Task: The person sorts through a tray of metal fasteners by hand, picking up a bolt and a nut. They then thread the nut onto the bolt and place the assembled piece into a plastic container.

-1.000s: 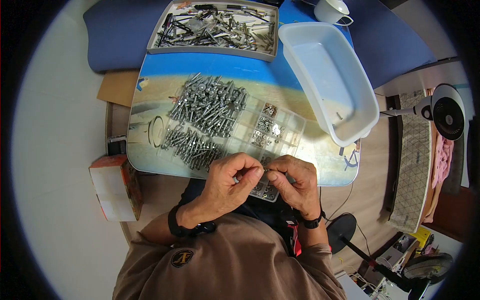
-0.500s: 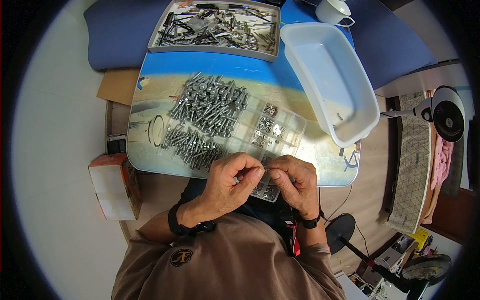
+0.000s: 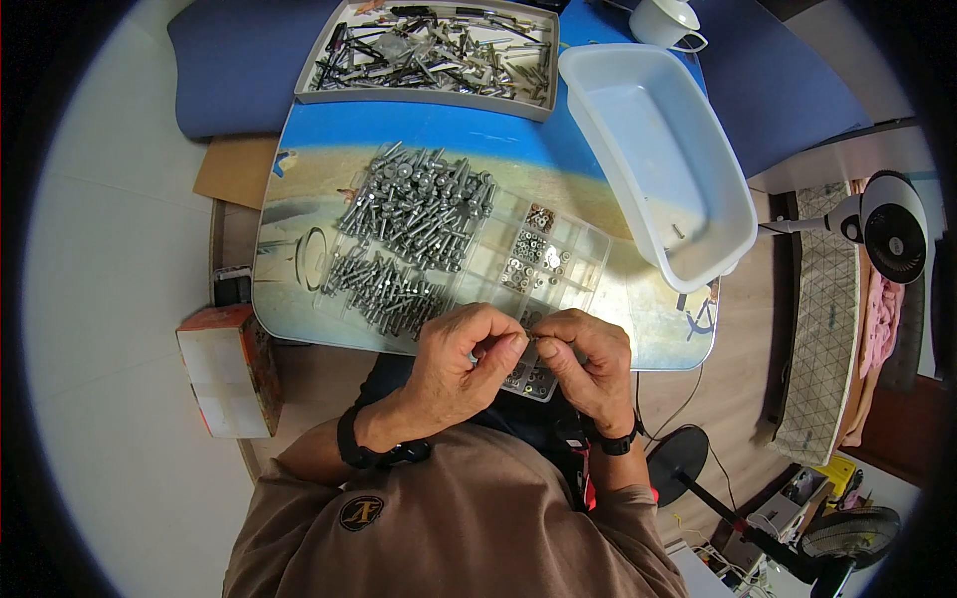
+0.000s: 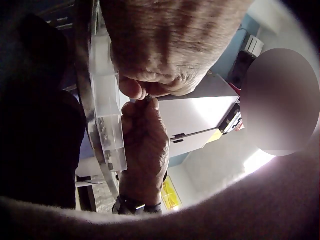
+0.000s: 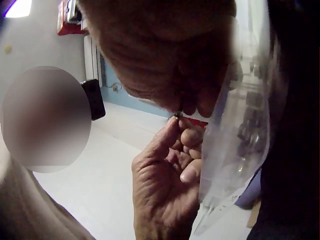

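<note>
Over the near edge of the table, my left hand [image 3: 449, 369] and right hand [image 3: 586, 361] meet fingertip to fingertip. A tiny metal piece [image 5: 178, 116] sits between them, each hand pinching it with thumb and forefinger; it is mostly hidden, and I cannot tell its exact kind. Behind and under the fingers lies a clear compartment box [image 3: 583, 296] with small nuts and washers [image 3: 528, 247] in several cells. To its left, a heap of silver bolts [image 3: 419, 204] and a smaller heap of thinner bolts [image 3: 384, 291] fill larger sections.
A shallow cardboard tray [image 3: 429, 100] of mixed metal hardware stands at the back. At the right, a white plastic basin [image 3: 653, 140] holds a small loose screw [image 3: 679, 231]. Behind it is a white lidded pot [image 3: 663, 22]. Fans [image 3: 892, 224] stand on the floor side.
The hands stay in nearly the same place with the small piece between them. The right thumb and forefinger shift slightly at the piece.
</note>
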A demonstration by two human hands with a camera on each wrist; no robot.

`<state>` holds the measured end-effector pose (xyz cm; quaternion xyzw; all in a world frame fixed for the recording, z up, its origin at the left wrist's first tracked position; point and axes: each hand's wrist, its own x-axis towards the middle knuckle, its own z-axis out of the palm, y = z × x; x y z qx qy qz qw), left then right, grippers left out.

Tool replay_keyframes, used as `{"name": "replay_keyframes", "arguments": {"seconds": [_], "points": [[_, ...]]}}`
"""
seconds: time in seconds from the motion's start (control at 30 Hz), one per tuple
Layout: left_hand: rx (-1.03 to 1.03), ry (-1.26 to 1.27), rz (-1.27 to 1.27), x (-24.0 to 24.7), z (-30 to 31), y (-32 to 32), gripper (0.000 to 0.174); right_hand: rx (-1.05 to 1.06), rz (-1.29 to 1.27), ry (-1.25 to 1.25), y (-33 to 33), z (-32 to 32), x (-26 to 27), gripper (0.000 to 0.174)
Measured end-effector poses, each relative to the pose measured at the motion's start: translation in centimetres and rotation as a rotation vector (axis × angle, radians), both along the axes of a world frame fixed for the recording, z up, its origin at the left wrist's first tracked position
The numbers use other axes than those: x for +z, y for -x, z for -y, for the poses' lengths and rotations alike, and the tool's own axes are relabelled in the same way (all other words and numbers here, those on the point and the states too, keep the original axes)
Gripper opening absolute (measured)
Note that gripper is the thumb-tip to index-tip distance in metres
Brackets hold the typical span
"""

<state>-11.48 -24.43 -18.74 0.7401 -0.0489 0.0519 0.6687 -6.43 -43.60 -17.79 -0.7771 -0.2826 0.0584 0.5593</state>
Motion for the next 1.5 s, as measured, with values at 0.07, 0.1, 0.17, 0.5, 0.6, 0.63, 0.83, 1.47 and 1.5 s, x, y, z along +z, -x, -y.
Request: {"name": "replay_keyframes", "arguments": {"seconds": [0.07, 0.1, 0.17, 0.5, 0.6, 0.63, 0.83, 1.47, 1.5], "points": [[-0.003, -0.004, -0.004, -0.1, 0.0, 0.1, 0.009, 0.006, 0.011, 0.004, 0.0, 0.0, 0.0, 0.013], [-0.007, -0.008, -0.007, -0.2, 0.0, 0.1, 0.011, 0.0, -0.014, -0.003, 0.1, 0.0, 0.1, 0.013], [-0.008, -0.017, -0.005, -0.1, 0.0, 0.1, 0.011, -0.006, -0.039, -0.01, 0.2, 0.0, 0.3, 0.013], [0.039, -0.01, 0.047, -0.6, 0.4, 0.0, 0.006, 0.004, -0.003, -0.002, -0.1, 0.0, 0.0, 0.012], [0.003, -0.004, -0.009, -0.5, 0.3, 0.1, 0.006, 0.017, 0.008, -0.009, -0.2, -0.6, -0.1, 0.013], [0.04, -0.042, 0.0, -0.6, -0.2, 0.4, 0.006, 0.008, 0.023, -0.022, -0.2, -0.8, -0.1, 0.014], [0.002, -0.025, 0.045, -1.1, 0.5, -0.2, 0.005, -0.044, -0.032, -0.038, 0.1, 0.0, -0.1, 0.021], [0.019, 0.025, -0.001, -0.8, 0.7, 0.0, 0.008, -0.061, -0.074, 0.06, 0.2, 0.2, 0.5, 0.018], [0.015, 0.012, -0.002, -0.7, 0.6, 0.0, 0.008, -0.045, -0.032, 0.073, 0.1, 0.1, 0.5, 0.018]]}}
